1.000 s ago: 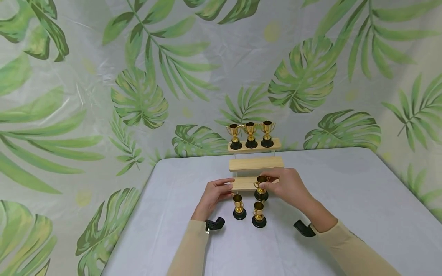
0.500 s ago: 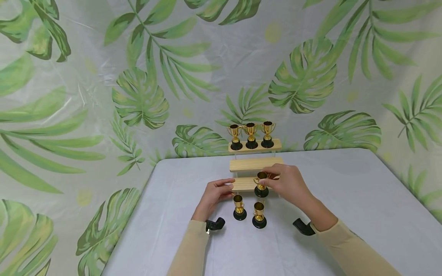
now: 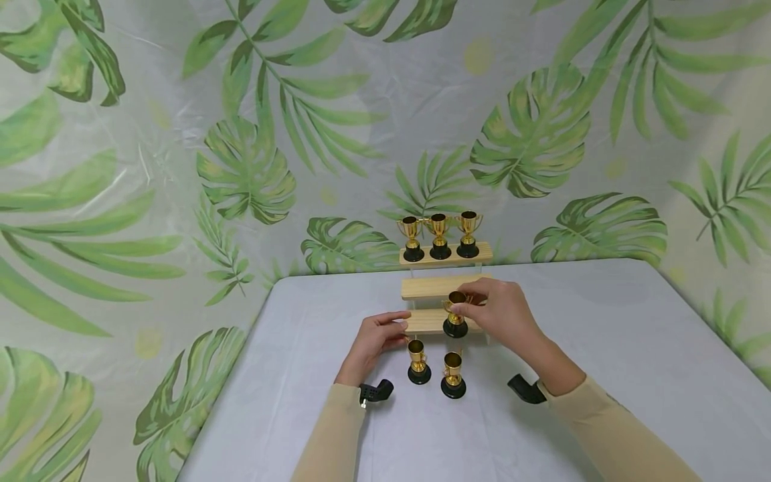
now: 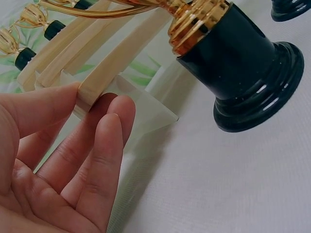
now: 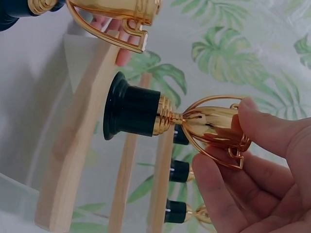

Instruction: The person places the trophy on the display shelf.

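Note:
My right hand (image 3: 506, 318) pinches a small gold trophy cup (image 3: 456, 325) with a black base. It holds the trophy upright above the lowest board of a three-tier wooden display stand (image 3: 424, 322). In the right wrist view, a narrow gap shows between the trophy's base (image 5: 131, 110) and the board (image 5: 73, 141). My left hand (image 3: 375, 340) grips the left end of that board between thumb and fingers, clearly seen on the board end (image 4: 95, 90) in the left wrist view. Two more trophies, a left one (image 3: 418, 365) and a right one (image 3: 453, 378), stand on the table before the stand.
Three matching trophies (image 3: 440, 237) stand in a row on the top board. The middle board (image 3: 436, 288) lies between the tiers. A white cloth (image 3: 578, 321) covers the table, and a leaf-patterned sheet (image 3: 337, 154) hangs behind it.
The right hand has lifted the trophy and moved it slightly away from me, over the lowest board. The left hand keeps its grip on the board end.

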Demonstrator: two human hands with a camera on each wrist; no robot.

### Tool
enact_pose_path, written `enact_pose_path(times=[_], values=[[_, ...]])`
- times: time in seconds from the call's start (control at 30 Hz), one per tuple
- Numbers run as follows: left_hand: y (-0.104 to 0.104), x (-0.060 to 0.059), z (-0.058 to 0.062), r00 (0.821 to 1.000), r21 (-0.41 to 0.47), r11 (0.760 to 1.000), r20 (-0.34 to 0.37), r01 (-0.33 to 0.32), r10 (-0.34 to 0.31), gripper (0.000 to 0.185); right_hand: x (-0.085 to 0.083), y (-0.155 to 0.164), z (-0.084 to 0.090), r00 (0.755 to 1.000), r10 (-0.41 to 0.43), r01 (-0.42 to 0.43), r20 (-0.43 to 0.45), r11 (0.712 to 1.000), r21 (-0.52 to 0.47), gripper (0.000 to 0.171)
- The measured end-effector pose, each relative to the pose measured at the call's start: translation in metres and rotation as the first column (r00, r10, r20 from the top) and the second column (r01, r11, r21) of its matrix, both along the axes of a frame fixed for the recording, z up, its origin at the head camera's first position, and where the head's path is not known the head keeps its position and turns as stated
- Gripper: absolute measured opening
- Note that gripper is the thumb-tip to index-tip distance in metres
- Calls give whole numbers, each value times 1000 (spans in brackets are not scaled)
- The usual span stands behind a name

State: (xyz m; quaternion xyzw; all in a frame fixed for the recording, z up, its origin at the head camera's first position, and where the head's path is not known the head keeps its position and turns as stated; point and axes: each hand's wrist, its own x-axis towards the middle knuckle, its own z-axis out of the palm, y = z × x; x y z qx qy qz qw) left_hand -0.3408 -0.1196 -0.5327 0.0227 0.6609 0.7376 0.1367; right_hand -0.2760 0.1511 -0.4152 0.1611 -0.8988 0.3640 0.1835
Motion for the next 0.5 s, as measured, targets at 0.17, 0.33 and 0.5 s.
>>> enact_pose_path(times=[0.17, 0.33, 0.5], values=[[-1, 1, 1, 1000, -7, 1000, -3, -6, 6, 31, -3, -2, 4, 1000, -20, 20, 9, 1000, 1, 33], [-1, 1, 2, 1000, -10, 1000, 0, -8, 8, 31, -6, -4, 7, 999, -38, 38, 20, 999, 5, 34], [0, 1, 2, 1000, -16, 1000, -6, -6, 6, 29, -6, -6, 11, 999, -43, 43, 22, 999, 0, 37]])
